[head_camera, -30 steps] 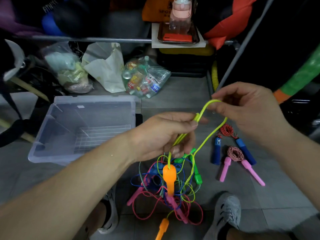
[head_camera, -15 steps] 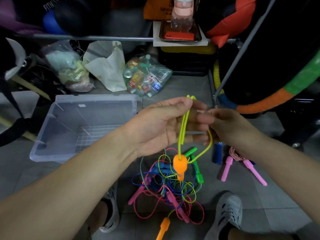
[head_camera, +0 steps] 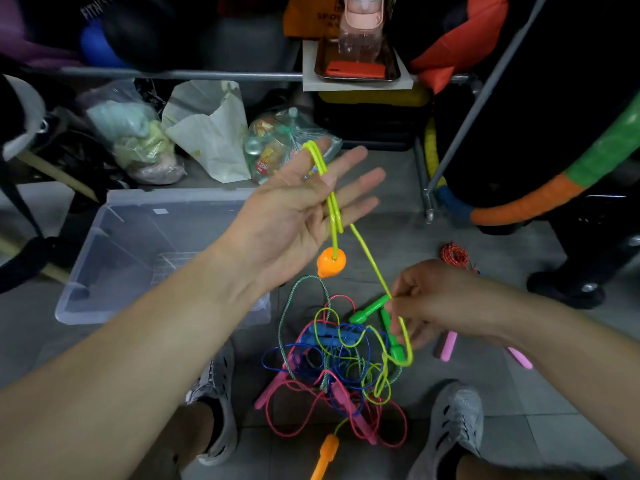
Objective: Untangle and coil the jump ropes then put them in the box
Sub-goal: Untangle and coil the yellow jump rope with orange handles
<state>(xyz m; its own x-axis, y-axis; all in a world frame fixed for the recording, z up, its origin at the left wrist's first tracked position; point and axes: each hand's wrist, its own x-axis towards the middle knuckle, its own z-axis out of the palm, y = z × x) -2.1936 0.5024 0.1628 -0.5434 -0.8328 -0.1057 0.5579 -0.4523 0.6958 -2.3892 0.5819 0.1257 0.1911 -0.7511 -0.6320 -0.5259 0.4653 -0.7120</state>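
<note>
Two loops of the yellow jump rope [head_camera: 366, 252] are draped over the straightened forefinger of the left hand [head_camera: 294, 209], whose fingers are extended and unclenched. Its orange handle [head_camera: 331, 263] hangs below the palm. Lower down, the same rope is pinched by the right hand [head_camera: 443, 306] above the tangled ropes [head_camera: 339, 362] on the floor, beside the clear box [head_camera: 156, 254].

Yellow-green rope [head_camera: 367, 252], orange handle [head_camera: 331, 262]; pink, blue, green tangle [head_camera: 332, 368].
</note>
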